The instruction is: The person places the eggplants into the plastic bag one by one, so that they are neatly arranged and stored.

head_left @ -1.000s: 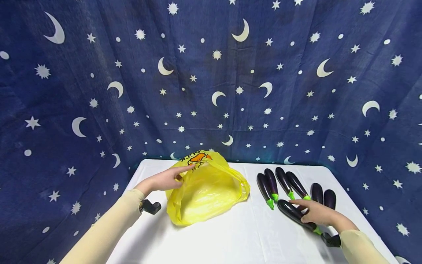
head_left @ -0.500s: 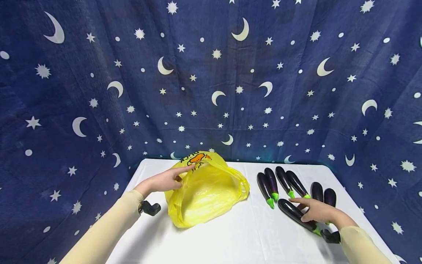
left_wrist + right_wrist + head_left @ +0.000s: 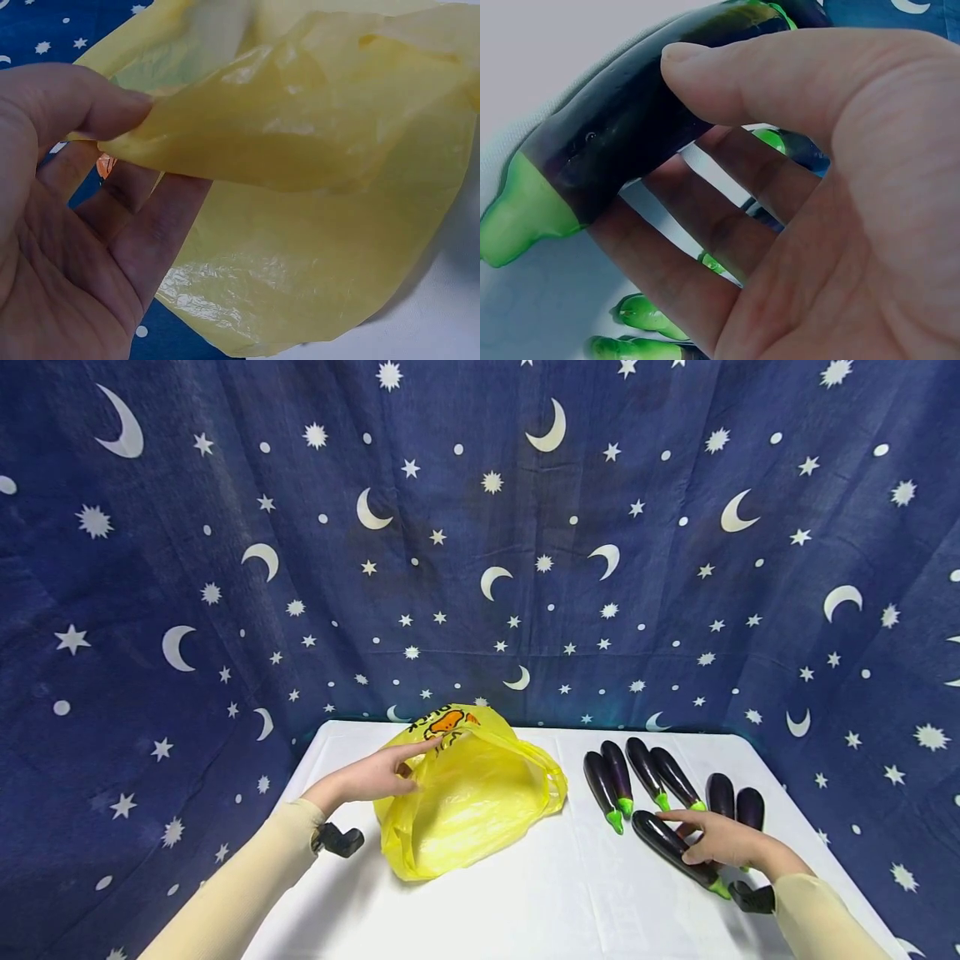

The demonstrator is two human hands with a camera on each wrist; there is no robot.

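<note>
A yellow plastic bag (image 3: 480,793) with a duck print lies on its side, its mouth facing the front. At its left edge the left hand (image 3: 371,777) pinches the rim; the left wrist view shows the thumb and fingers of this hand (image 3: 82,202) on the yellow film (image 3: 300,127). On the right, the right hand (image 3: 727,843) grips a dark purple eggplant (image 3: 671,847) with a green stem. In the right wrist view the thumb of that hand (image 3: 795,165) lies on one side of the eggplant (image 3: 630,112), fingers on the other.
Behind the right hand, several more eggplants (image 3: 602,785) lie in pairs on the white table (image 3: 540,902). The rightmost pair (image 3: 721,795) is partly covered by that hand. A blue curtain (image 3: 450,568) with moons and stars stands behind and at both sides.
The left hand has shifted slightly left at the bag's rim, and the bag's lower front edge has sagged a little. The right hand and its eggplant have hardly moved.
</note>
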